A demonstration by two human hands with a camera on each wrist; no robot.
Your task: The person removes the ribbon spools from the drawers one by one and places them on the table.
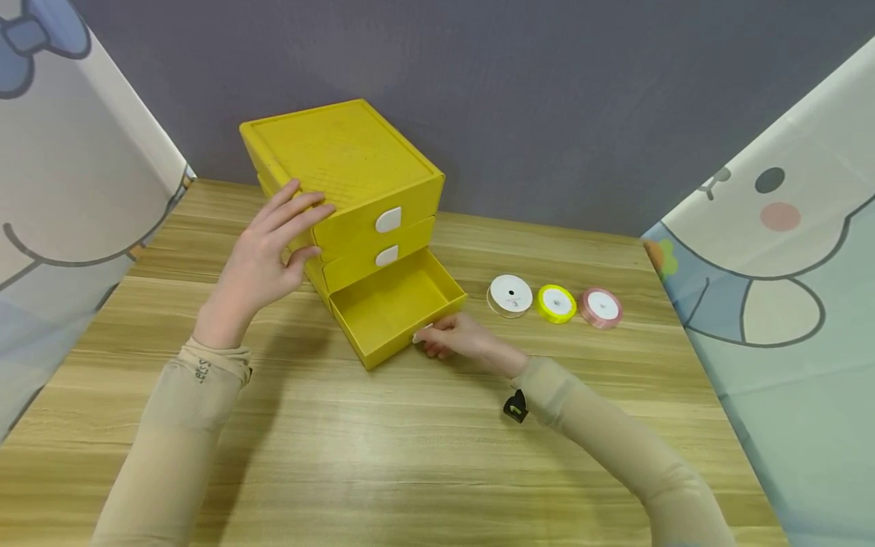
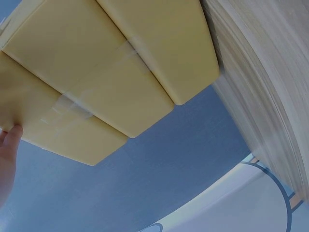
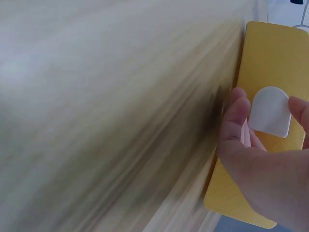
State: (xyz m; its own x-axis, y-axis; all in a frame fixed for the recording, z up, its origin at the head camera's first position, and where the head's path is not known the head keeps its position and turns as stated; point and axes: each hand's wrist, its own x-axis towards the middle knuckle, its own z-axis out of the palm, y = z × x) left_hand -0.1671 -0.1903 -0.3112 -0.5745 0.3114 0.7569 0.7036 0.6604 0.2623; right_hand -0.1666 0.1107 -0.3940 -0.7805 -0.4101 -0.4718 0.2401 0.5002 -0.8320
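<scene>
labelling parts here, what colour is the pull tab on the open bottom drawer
White, on a yellow drawer; the tab shows best in the right wrist view, pinched by the right hand.

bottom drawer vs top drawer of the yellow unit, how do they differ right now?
The yellow plastic bottom drawer is pulled out, its inside showing; the yellow top drawer sits closed. The right hand pinches the bottom drawer's white tab; the left hand rests beside the top drawer. Both share colour and white tabs.

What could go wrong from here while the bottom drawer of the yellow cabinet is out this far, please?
The bottom drawer is far out, and the right hand pinches only its small white tab; it might slip off or pull the drawer free. The left hand rests with straight fingers on the yellow cabinet, so it may slide or tip. A sweep rightward could knock the ribbon spools.
</scene>
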